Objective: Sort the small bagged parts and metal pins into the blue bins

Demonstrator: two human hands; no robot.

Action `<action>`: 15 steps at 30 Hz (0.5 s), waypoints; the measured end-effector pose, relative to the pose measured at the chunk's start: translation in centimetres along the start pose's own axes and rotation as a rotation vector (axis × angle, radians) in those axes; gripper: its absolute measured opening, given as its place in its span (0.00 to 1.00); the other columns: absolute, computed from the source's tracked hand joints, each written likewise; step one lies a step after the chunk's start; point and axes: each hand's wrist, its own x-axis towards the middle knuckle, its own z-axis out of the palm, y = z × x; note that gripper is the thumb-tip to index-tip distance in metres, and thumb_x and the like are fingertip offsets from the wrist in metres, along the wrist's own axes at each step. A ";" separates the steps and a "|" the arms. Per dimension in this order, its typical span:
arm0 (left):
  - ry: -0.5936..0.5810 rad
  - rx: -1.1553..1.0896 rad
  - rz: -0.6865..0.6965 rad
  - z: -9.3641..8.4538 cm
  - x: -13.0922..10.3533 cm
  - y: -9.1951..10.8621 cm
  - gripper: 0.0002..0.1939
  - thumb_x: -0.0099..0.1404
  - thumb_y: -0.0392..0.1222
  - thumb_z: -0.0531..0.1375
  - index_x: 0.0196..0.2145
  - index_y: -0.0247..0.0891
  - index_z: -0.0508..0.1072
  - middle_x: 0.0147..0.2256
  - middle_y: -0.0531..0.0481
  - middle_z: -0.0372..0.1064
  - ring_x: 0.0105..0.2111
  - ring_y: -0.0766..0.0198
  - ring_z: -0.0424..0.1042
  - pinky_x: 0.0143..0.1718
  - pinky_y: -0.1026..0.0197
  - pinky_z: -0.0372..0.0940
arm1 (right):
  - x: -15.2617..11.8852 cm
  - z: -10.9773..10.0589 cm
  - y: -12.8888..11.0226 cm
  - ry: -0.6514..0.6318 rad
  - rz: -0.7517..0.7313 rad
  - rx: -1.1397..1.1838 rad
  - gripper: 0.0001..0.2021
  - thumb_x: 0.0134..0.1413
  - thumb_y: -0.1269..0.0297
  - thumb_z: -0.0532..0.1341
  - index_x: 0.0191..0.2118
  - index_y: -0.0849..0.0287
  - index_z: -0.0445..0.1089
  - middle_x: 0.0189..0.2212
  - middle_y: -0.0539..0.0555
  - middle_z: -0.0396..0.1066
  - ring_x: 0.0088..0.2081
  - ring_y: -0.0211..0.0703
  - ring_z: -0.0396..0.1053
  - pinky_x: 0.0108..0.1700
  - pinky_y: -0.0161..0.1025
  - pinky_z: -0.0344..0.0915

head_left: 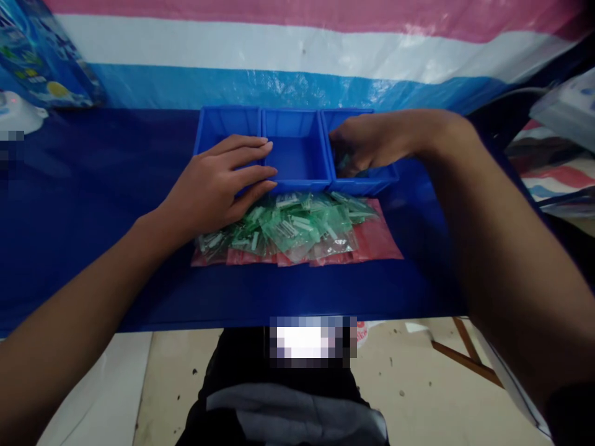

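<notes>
Lying on the blue counter (297, 297), green see-through bags (320, 238) with white bits (287, 229) rest on red bags (379, 238), just in front of three blue bins (297, 184). The left hand (223, 183) is open, fingers a little apart, reaching over the left bin (230, 124) to the edge of the middle bin (297, 152). The right hand (360, 142) is down inside the right bin (367, 185); I can't tell what it pinches.
</notes>
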 end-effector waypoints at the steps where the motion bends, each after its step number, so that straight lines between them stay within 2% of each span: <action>1: -0.002 0.002 0.004 0.0 -0.1 0.0 0.13 0.80 0.51 0.58 0.55 0.53 0.80 0.63 0.52 0.76 0.68 0.52 0.73 0.70 0.41 0.74 | -0.1 -0.5 0.1 -0.055 -0.009 0.001 0.14 0.51 0.62 0.75 0.40 0.67 0.84 0.28 0.47 0.82 0.23 0.28 0.73 0.27 0.27 0.59; 4: 0.023 0.009 0.052 0.0 -0.3 -0.1 0.16 0.81 0.47 0.57 0.60 0.49 0.78 0.65 0.49 0.74 0.68 0.53 0.73 0.71 0.44 0.74 | -1.2 -2.2 0.0 -0.063 0.003 -0.032 0.18 0.57 0.52 0.71 0.40 0.65 0.84 0.23 0.46 0.79 0.21 0.28 0.71 0.27 0.30 0.60; 6: 0.038 -0.013 0.090 -0.2 -0.3 -0.3 0.19 0.82 0.42 0.56 0.66 0.47 0.73 0.66 0.48 0.72 0.69 0.57 0.72 0.71 0.47 0.74 | -2.5 -3.5 -1.2 0.075 0.027 -0.090 0.18 0.59 0.51 0.68 0.44 0.60 0.84 0.22 0.46 0.78 0.21 0.31 0.70 0.30 0.36 0.63; 7: 0.058 -0.023 0.100 -0.4 -0.3 -0.3 0.21 0.82 0.40 0.55 0.68 0.47 0.70 0.67 0.49 0.71 0.69 0.59 0.71 0.72 0.48 0.74 | -3.4 -4.0 -2.4 0.176 0.031 -0.129 0.16 0.60 0.51 0.67 0.46 0.57 0.84 0.25 0.48 0.80 0.23 0.34 0.71 0.33 0.38 0.66; 8: 0.089 -0.024 0.097 -0.7 -0.3 -0.4 0.22 0.82 0.38 0.54 0.69 0.47 0.69 0.67 0.51 0.71 0.69 0.60 0.71 0.72 0.48 0.73 | -4.1 -4.3 -4.0 0.371 0.031 -0.233 0.15 0.62 0.52 0.63 0.47 0.52 0.83 0.31 0.50 0.81 0.28 0.38 0.73 0.38 0.42 0.69; 9: 0.133 -0.013 0.080 -1.0 -0.3 -0.5 0.22 0.82 0.36 0.54 0.68 0.48 0.69 0.66 0.52 0.72 0.69 0.62 0.72 0.72 0.49 0.74 | -4.8 -4.5 -5.9 0.457 -0.015 -0.299 0.17 0.64 0.54 0.59 0.50 0.51 0.82 0.35 0.51 0.82 0.32 0.41 0.75 0.41 0.44 0.71; 11: 0.256 0.031 0.026 -1.6 -0.2 -0.7 0.19 0.81 0.34 0.55 0.64 0.46 0.74 0.63 0.52 0.76 0.65 0.61 0.76 0.69 0.50 0.75 | -5.5 -4.1 -9.9 0.529 -0.156 -0.317 0.22 0.66 0.57 0.57 0.60 0.56 0.77 0.50 0.55 0.80 0.44 0.49 0.78 0.51 0.49 0.72; 12: 0.312 0.050 0.005 -1.7 -0.2 -0.9 0.18 0.80 0.33 0.55 0.61 0.44 0.77 0.60 0.52 0.79 0.62 0.61 0.79 0.66 0.51 0.77 | -5.5 -3.6 -11.8 0.564 -0.173 -0.303 0.25 0.68 0.59 0.55 0.66 0.60 0.72 0.57 0.59 0.77 0.51 0.54 0.77 0.57 0.53 0.71; 13: 0.355 0.063 -0.010 -1.8 -0.2 -1.0 0.17 0.80 0.33 0.55 0.58 0.43 0.79 0.57 0.53 0.81 0.59 0.61 0.81 0.63 0.53 0.78 | -5.3 -2.9 -13.5 0.577 -0.226 -0.315 0.25 0.70 0.58 0.53 0.66 0.59 0.72 0.58 0.59 0.77 0.53 0.55 0.76 0.57 0.53 0.71; 14: 0.381 0.069 -0.016 -1.8 -0.2 -1.2 0.16 0.79 0.32 0.56 0.55 0.42 0.80 0.54 0.53 0.82 0.56 0.61 0.82 0.61 0.54 0.78 | -4.8 -2.1 -14.9 0.544 -0.222 -0.322 0.26 0.73 0.59 0.47 0.66 0.54 0.72 0.58 0.58 0.76 0.54 0.54 0.75 0.57 0.54 0.71; 15: 0.395 0.074 -0.011 -1.7 -0.2 -1.4 0.15 0.79 0.33 0.56 0.53 0.42 0.81 0.52 0.54 0.83 0.54 0.61 0.83 0.58 0.54 0.79 | -4.3 -1.3 -15.9 0.483 -0.223 -0.314 0.27 0.75 0.58 0.43 0.63 0.48 0.75 0.56 0.56 0.78 0.52 0.52 0.76 0.53 0.52 0.72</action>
